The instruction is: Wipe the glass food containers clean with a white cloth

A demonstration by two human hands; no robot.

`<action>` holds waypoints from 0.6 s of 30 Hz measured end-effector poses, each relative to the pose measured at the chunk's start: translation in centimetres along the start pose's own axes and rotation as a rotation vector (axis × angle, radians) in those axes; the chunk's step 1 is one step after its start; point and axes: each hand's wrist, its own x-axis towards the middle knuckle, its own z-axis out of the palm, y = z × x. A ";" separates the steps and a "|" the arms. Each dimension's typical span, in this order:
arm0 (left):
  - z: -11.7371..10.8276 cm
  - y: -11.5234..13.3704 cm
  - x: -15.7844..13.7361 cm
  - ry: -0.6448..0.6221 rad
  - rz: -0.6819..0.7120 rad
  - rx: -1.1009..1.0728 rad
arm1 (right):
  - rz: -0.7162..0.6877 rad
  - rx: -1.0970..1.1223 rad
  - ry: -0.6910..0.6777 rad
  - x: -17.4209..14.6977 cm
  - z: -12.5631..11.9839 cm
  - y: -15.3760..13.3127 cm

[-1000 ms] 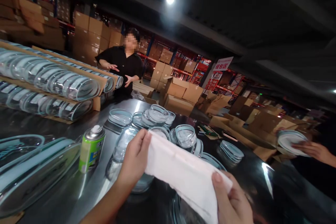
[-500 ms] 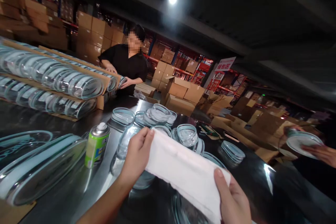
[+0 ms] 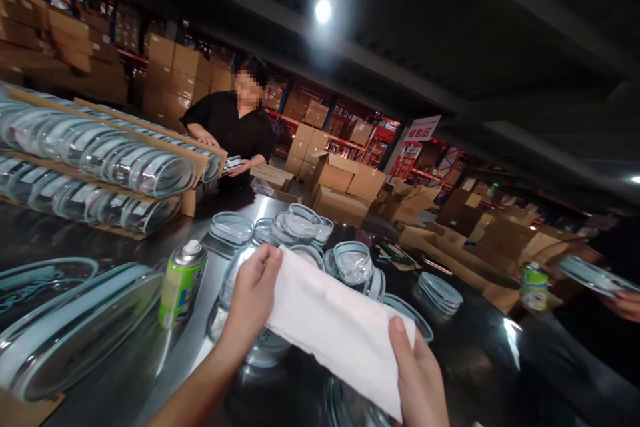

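Note:
A folded white cloth or paper towel (image 3: 337, 327) is stretched between my hands above the table. My left hand (image 3: 255, 287) pinches its upper left corner between thumb and fingers. At the other end, my right hand (image 3: 420, 370) grips the right edge with the thumb on top. Behind and beneath the cloth lie several clear glass lids or containers with pale blue rims (image 3: 353, 260), some stacked. A green spray can (image 3: 183, 283) with a white nozzle stands upright to the left of my left hand.
Long rows of glass pieces in cardboard dividers (image 3: 187, 202) fill the left side. Large oval glass pieces (image 3: 85, 333) lie near left. Across the dark metal table (image 3: 480, 360) a co-worker (image 3: 227, 120) handles glass. At right, another person's hand (image 3: 627, 305) holds glass near a second can (image 3: 535, 285).
My hands and the cloth have shifted slightly left in view, still held taut. The co-worker's piece has come away from the row's end. At right, the other person's glass has tilted, and a can now shows.

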 end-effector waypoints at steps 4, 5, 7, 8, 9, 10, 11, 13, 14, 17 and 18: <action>-0.4 0.0 0.3 0.000 -0.005 0.004 | 0.107 0.112 -0.141 -0.5 0.2 -0.2; -0.4 0.0 0.4 -0.002 -0.001 0.013 | 0.133 0.128 -0.153 -0.7 0.3 -0.3; -0.5 -0.2 0.6 -0.004 0.010 0.035 | 0.152 0.133 -0.141 -0.9 0.5 -0.4; -0.5 -0.3 0.8 -0.004 0.019 0.049 | 0.143 0.131 -0.128 -1.0 0.6 -0.4; -0.5 -0.5 0.9 -0.002 0.031 0.066 | 0.130 0.132 -0.114 -1.0 0.7 -0.3; -0.4 -0.6 1.0 -0.002 0.047 0.088 | 0.121 0.134 -0.111 -0.9 0.8 -0.2; -0.4 -0.8 1.1 -0.003 0.066 0.115 | 0.117 0.134 -0.114 -0.8 0.9 0.0; -0.2 -1.0 1.1 -0.012 0.105 0.178 | 0.092 0.087 -0.125 -0.5 1.2 0.5; 0.0 -1.1 1.0 -0.018 0.124 0.211 | 0.060 0.037 -0.120 -0.3 1.5 0.8; 1.1 -1.3 -0.5 -0.053 0.182 0.297 | -0.046 -0.114 -0.097 -0.4 2.5 2.0; 1.7 -1.3 -1.3 -0.077 0.201 0.323 | -0.072 -0.145 -0.097 -0.5 2.9 2.4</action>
